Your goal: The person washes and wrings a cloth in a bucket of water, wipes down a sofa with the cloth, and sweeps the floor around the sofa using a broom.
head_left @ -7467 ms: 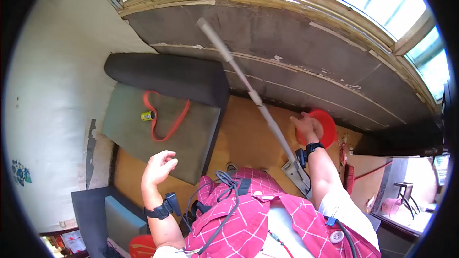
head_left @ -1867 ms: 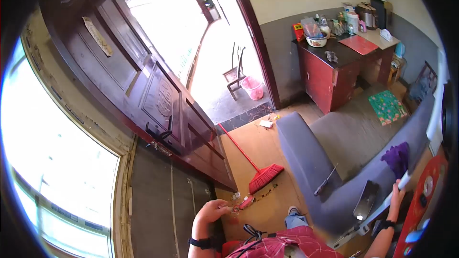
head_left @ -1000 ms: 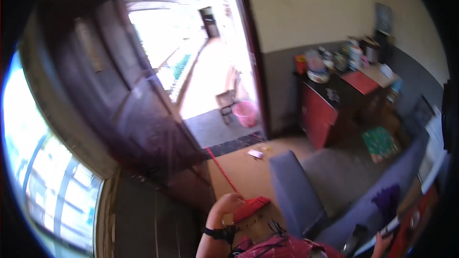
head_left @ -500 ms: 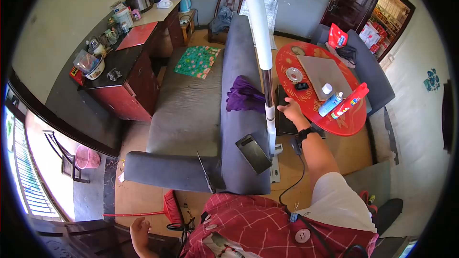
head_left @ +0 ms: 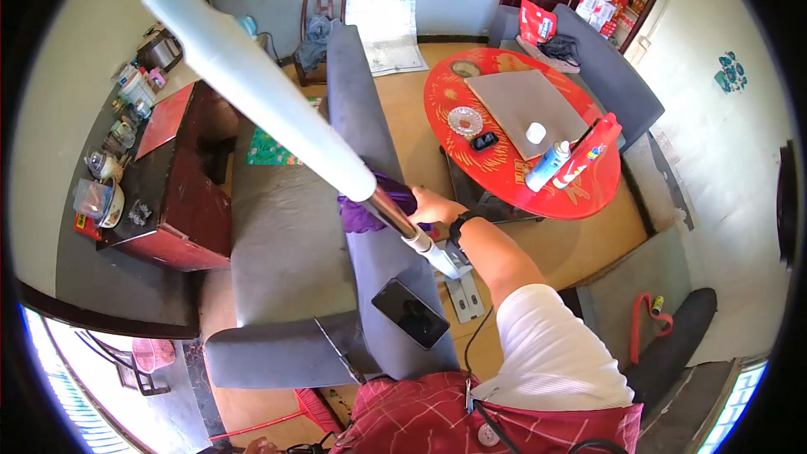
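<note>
My right hand [head_left: 435,207], with a black band at the wrist, has its fingers curled into a purple cloth [head_left: 363,214] draped over the grey sofa back. Crossing in front of the cloth is the tilted pole of a flat mop [head_left: 277,105], white above and metal lower down. Its flat head [head_left: 464,296] rests on the floor beside the sofa. A black phone [head_left: 410,313] lies on the sofa back, nearer to me. Only a sliver of my left hand [head_left: 262,446] shows at the bottom edge, its fingers mostly hidden.
The red oval table [head_left: 437,101] holds a grey board [head_left: 513,109], a glass ashtray [head_left: 465,121], a blue spray can [head_left: 548,166] and a red bottle [head_left: 588,151]. A red broom [head_left: 315,408] lies on the floor at lower left. A cluttered cabinet [head_left: 197,210] stands left.
My right hand has moved left from beside the table to the purple cloth. The mop pole has tipped to the left. My left hand has dropped almost out of view; the view has shifted.
</note>
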Demonstrator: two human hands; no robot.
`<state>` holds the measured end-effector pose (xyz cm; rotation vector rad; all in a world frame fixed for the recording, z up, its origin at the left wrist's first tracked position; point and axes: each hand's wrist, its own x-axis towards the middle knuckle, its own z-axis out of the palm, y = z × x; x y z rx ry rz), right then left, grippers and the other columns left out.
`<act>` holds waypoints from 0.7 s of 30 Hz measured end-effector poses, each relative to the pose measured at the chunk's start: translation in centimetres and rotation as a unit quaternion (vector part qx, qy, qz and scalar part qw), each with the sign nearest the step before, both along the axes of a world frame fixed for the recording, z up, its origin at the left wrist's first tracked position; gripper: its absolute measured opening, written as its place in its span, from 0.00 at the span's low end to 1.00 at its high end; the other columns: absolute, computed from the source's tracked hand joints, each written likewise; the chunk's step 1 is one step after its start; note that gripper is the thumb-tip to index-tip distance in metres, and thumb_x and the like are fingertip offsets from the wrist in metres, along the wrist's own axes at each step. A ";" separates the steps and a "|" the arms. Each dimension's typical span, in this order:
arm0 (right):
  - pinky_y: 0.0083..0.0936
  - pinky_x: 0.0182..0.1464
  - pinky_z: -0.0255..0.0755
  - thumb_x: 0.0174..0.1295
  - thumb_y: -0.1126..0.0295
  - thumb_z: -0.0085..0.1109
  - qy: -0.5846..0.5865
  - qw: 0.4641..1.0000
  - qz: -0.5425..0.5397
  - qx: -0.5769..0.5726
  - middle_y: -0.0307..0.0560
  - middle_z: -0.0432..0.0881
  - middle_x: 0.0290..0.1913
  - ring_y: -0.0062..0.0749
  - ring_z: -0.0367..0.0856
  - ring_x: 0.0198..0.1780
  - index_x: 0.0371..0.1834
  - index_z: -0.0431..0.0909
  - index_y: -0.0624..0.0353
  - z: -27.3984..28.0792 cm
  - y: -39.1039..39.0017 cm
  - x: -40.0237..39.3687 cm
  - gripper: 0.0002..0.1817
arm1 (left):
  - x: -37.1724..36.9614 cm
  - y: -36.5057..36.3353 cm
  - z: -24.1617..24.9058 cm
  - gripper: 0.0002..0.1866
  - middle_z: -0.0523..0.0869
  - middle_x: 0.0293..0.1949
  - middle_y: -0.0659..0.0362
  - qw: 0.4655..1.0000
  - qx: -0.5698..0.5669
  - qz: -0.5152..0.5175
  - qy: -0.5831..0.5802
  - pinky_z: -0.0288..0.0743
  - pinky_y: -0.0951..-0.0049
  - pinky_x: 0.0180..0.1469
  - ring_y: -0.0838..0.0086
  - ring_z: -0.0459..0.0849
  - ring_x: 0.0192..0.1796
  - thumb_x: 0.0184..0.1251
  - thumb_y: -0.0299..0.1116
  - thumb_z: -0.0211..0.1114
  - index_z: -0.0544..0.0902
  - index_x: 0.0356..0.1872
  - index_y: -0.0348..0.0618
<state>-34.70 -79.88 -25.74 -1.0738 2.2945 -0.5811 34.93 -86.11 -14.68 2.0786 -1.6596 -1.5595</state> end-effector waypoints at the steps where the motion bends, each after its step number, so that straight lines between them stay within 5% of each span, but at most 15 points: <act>1: 0.37 0.57 0.70 0.36 0.53 0.75 -0.028 0.998 0.020 -0.050 0.65 0.76 0.54 0.52 0.75 0.57 0.57 0.68 0.69 0.0 0.3 -0.1 0.46 | -0.3 -0.4 -0.3 0.19 0.82 0.36 0.59 1.000 0.013 0.001 -0.001 0.72 0.71 0.42 0.72 0.77 0.38 0.59 0.33 0.64 0.78 0.52 0.44; 6: 0.38 0.53 0.72 0.38 0.56 0.69 0.056 0.998 -0.013 0.010 0.63 0.80 0.47 0.53 0.78 0.51 0.51 0.73 0.65 2.9 0.9 0.7 0.36 | -2.1 -1.4 -1.2 0.19 0.82 0.35 0.58 0.990 -0.074 -0.119 -0.018 0.71 0.72 0.45 0.70 0.78 0.39 0.58 0.33 0.66 0.79 0.52 0.43; 7: 0.39 0.51 0.73 0.38 0.57 0.67 0.072 0.997 -0.025 0.028 0.63 0.81 0.45 0.54 0.79 0.49 0.48 0.76 0.64 3.8 0.8 1.2 0.32 | -3.1 -0.8 -1.0 0.19 0.82 0.35 0.58 0.994 -0.078 -0.072 -0.005 0.72 0.71 0.44 0.71 0.78 0.39 0.59 0.34 0.65 0.79 0.51 0.40; 9: 0.40 0.43 0.75 0.35 0.59 0.64 0.063 0.997 -0.040 -0.035 0.63 0.83 0.35 0.53 0.83 0.40 0.34 0.82 0.64 6.8 1.2 2.2 0.23 | -0.8 -1.9 -4.2 0.10 0.80 0.21 0.60 0.965 -0.194 -0.171 0.029 0.70 0.76 0.27 0.79 0.77 0.24 0.57 0.32 0.62 0.80 0.35 0.33; 10: 0.38 0.40 0.75 0.34 0.60 0.64 0.040 0.996 -0.066 -0.041 0.61 0.83 0.32 0.49 0.84 0.37 0.31 0.82 0.64 7.9 1.1 2.6 0.21 | -0.9 -1.2 -3.1 0.18 0.84 0.37 0.51 0.978 -0.138 -0.151 0.029 0.75 0.70 0.45 0.70 0.81 0.42 0.58 0.28 0.61 0.78 0.48 0.28; 11: 0.37 0.36 0.75 0.35 0.59 0.64 0.038 0.995 -0.071 -0.057 0.58 0.83 0.29 0.45 0.84 0.32 0.29 0.83 0.64 10.5 1.1 3.4 0.20 | -0.3 -0.3 -2.7 0.19 0.84 0.42 0.46 0.978 -0.144 -0.136 -0.057 0.73 0.66 0.51 0.65 0.81 0.49 0.56 0.29 0.62 0.78 0.49 0.29; 12: 0.36 0.33 0.73 0.37 0.60 0.63 0.021 0.993 -0.069 -0.096 0.54 0.82 0.25 0.39 0.81 0.28 0.26 0.81 0.64 9.3 1.0 2.2 0.17 | -0.5 0.7 -1.7 0.17 0.84 0.39 0.43 0.967 -0.213 -0.139 0.009 0.74 0.65 0.47 0.61 0.82 0.44 0.54 0.31 0.62 0.80 0.44 0.31; 15: 0.24 0.27 0.67 0.53 0.68 0.56 0.070 0.938 0.172 -0.294 0.40 0.77 0.24 0.24 0.74 0.26 0.27 0.78 0.59 14.7 1.4 1.8 0.07 | 2.3 3.6 -1.1 0.15 0.82 0.32 0.43 0.973 -0.207 -0.082 -0.062 0.74 0.61 0.38 0.56 0.82 0.35 0.54 0.33 0.64 0.81 0.40 0.34; 17: 0.22 0.30 0.70 0.59 0.65 0.55 0.247 0.954 0.059 -0.156 0.40 0.81 0.32 0.26 0.76 0.29 0.36 0.81 0.61 12.5 2.8 -5.1 0.11 | 4.6 6.5 -1.1 0.18 0.83 0.34 0.43 0.978 -0.200 -0.007 -0.064 0.76 0.63 0.42 0.56 0.83 0.39 0.53 0.35 0.66 0.82 0.44 0.36; 18: 0.24 0.35 0.71 0.59 0.65 0.56 0.231 0.958 -0.008 -0.172 0.42 0.81 0.36 0.28 0.77 0.33 0.39 0.81 0.62 13.0 4.0 -8.1 0.12 | 6.2 8.2 -1.9 0.18 0.84 0.35 0.44 0.975 -0.212 0.024 -0.063 0.76 0.63 0.42 0.57 0.84 0.39 0.53 0.36 0.66 0.82 0.44 0.36; 19: 0.27 0.39 0.71 0.59 0.64 0.57 0.123 0.954 -0.101 -0.252 0.44 0.80 0.40 0.30 0.77 0.37 0.42 0.80 0.63 14.4 5.6 -10.6 0.14 | 7.4 10.0 -3.1 0.20 0.85 0.36 0.44 0.976 -0.195 0.086 -0.045 0.77 0.65 0.43 0.59 0.85 0.39 0.53 0.38 0.66 0.82 0.45 0.37; 20: 0.30 0.43 0.72 0.58 0.64 0.58 0.001 0.919 -0.195 -0.344 0.46 0.80 0.43 0.32 0.78 0.41 0.44 0.80 0.64 16.7 6.7 -12.4 0.16 | 7.7 11.8 -2.8 0.14 0.83 0.29 0.58 0.970 -0.209 0.111 -0.053 0.74 0.74 0.37 0.78 0.78 0.32 0.57 0.32 0.66 0.82 0.43 0.36; 21: 0.32 0.48 0.73 0.58 0.64 0.59 -0.099 0.858 -0.265 -0.429 0.48 0.79 0.47 0.34 0.78 0.44 0.47 0.79 0.65 19.7 7.6 -13.0 0.18 | 7.7 13.6 -2.1 0.15 0.84 0.30 0.57 0.969 -0.187 0.151 -0.066 0.75 0.72 0.38 0.76 0.80 0.33 0.56 0.33 0.66 0.82 0.43 0.36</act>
